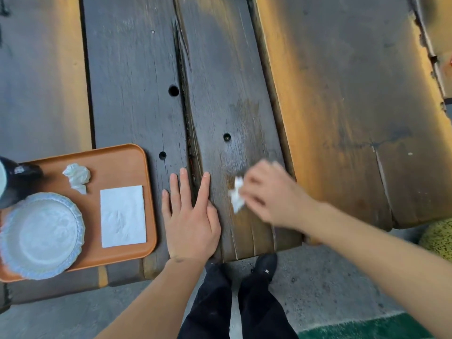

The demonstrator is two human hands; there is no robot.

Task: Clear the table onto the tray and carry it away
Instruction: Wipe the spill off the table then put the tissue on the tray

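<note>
An orange tray [122, 160] lies at the table's near left edge. It carries a pale scalloped plate [41, 234], a flat white napkin [123, 215], a crumpled tissue [77, 176] and a dark bottle [18, 179] at its left side. My left hand [189, 216] rests flat on the dark wooden table [137, 94], just right of the tray, fingers spread, holding nothing. My right hand [270, 194], blurred by motion, presses a crumpled white tissue [236, 195] against the plank near the table's front edge.
The planks have gaps and a few round holes [173, 90]. A damp-looking patch [247, 111] marks the wood beyond my right hand. Below the table edge are my dark trousers and shoe [265, 266] on grey concrete, with a yellow-green object [437, 237] at right.
</note>
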